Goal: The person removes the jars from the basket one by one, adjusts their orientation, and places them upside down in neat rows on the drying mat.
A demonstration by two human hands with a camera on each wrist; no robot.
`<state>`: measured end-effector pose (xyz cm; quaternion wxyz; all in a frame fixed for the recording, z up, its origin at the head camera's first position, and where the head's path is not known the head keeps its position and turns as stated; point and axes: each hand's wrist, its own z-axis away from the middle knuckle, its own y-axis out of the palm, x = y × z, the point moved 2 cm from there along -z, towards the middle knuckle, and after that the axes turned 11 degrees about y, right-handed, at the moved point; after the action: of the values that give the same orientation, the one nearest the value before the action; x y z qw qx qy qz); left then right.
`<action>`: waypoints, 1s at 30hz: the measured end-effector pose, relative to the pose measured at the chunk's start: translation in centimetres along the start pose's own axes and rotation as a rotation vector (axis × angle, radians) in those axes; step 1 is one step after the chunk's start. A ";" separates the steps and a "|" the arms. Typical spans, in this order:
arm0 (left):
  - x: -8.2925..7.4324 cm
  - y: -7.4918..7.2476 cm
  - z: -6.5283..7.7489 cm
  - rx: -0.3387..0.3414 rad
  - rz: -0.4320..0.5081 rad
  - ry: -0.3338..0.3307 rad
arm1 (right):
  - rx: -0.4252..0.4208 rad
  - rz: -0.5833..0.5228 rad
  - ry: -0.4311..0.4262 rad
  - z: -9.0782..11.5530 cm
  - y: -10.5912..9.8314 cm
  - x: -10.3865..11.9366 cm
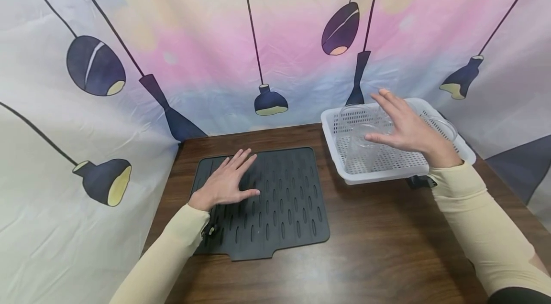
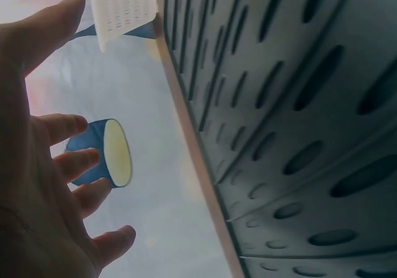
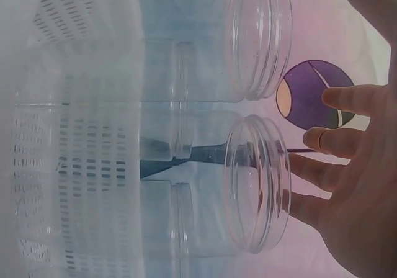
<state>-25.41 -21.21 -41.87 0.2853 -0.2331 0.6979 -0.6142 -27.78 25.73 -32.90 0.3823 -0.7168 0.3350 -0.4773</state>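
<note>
My right hand hovers over a white perforated plastic basket, fingers spread and thumb pointing left. Several clear jars stand in the basket with their threaded mouths up; in the right wrist view one jar has its rim right by my fingertips, and another jar stands beside it. On the left, my left hand is held above a dark grey ribbed mat, fingers spread and holding nothing. In the left wrist view the mat's oval ridges lie below the palm.
The brown wooden table carries the mat at left and the basket at back right. Behind it hangs a cloth backdrop printed with dark lamps, and another stretch of cloth closes off the left side.
</note>
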 end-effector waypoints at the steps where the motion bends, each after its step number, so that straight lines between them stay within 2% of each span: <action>1: 0.0 0.2 0.2 0.003 0.000 -0.001 | 0.000 -0.004 0.003 0.0 0.0 -0.1; 14: 0.8 2.3 2.4 0.015 0.012 -0.028 | -0.008 -0.062 0.082 1.1 -0.1 -1.7; 23: 1.2 2.9 3.0 0.064 0.033 -0.059 | -0.032 -0.066 0.079 1.4 0.2 -2.5; 30: 1.2 3.1 3.2 0.053 0.028 -0.063 | -0.034 -0.074 0.110 1.7 0.6 -3.1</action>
<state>-24.01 -23.97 -45.31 0.3216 -0.2351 0.6752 -0.6208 -27.21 28.44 -35.21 0.3331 -0.7079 0.3368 -0.5240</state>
